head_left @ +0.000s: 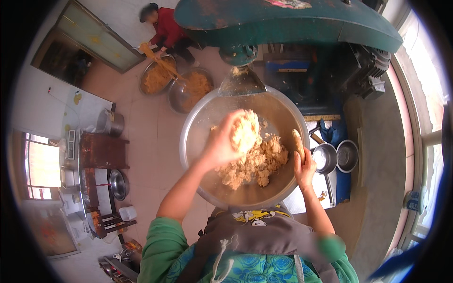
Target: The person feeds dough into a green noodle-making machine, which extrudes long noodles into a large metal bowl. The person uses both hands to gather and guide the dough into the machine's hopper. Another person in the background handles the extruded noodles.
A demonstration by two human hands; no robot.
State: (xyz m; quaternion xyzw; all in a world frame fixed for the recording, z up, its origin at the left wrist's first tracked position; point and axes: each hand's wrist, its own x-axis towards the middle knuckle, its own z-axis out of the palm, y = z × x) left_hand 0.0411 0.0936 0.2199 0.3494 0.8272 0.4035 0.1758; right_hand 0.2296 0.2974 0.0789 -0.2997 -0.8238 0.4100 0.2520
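Note:
A wide metal bowl (190,141) stands in front of me, with crumbly tan dough (264,160) in its lower middle and right. Over the bowl's middle, my left hand (224,141) is closed around a pale, sunlit lump of dough (246,132). My right hand (306,170) grips the bowl's right rim. A long dough-coloured shape beside its fingers lies along the inner wall; whether it is a coated finger or dough is unclear. Above the bowl's far edge hangs the scraped metal attachment (241,84) of a green machine (283,23).
Far left, a person in red (167,28) handles long orange-tan strands over two metal basins (175,96). A metal saucepan (324,158) and a small metal bowl (348,155) sit right of the big bowl. A brown wooden table (104,150) stands left.

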